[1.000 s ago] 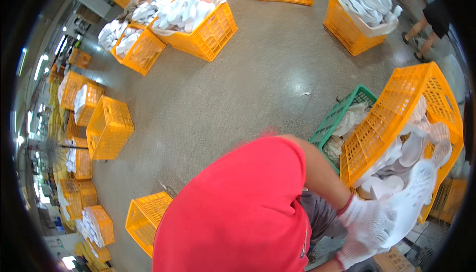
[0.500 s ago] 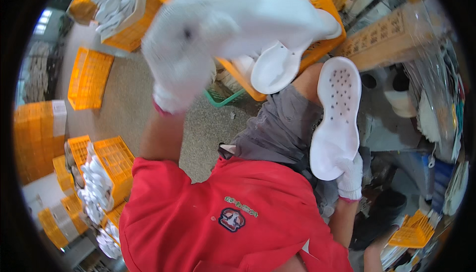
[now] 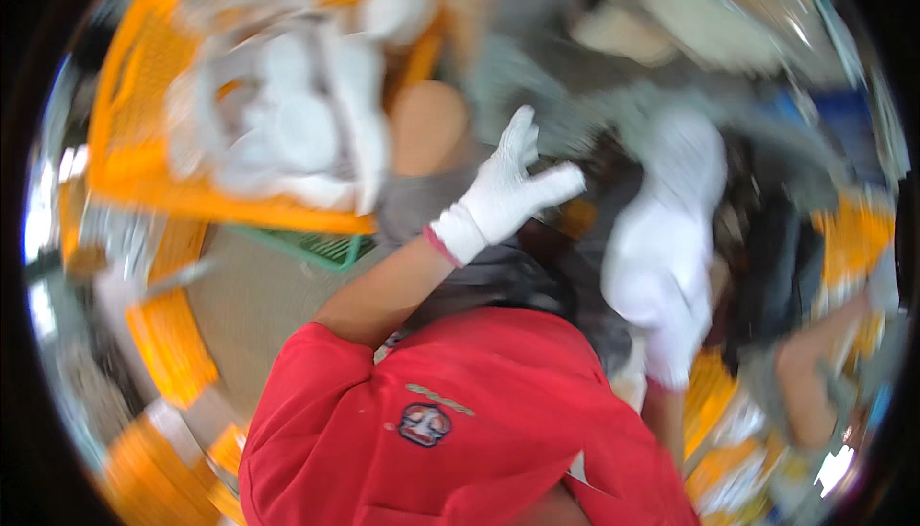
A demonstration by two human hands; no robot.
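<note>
Left hand (image 3: 508,195) has swung from the crate (image 3: 240,210) toward the insole (image 3: 671,210), just rightward, fingers spread, empty; nearer right hand (image 3: 677,330) grips its near end, long axis pointing away, beyond the crate's right edge.

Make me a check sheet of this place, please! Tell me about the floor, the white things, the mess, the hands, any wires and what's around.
Surface: grey floor, partly in view.
Job's things: white sole, blurred; more soles piled in the orange crate.
Clutter: green crate, partly hidden by the orange one.
Hands: left hand empty, fingers spread; right hand holds the white sole.
Cables: nothing seen.
Surroundings: other crates at left; much is blurred.
</note>
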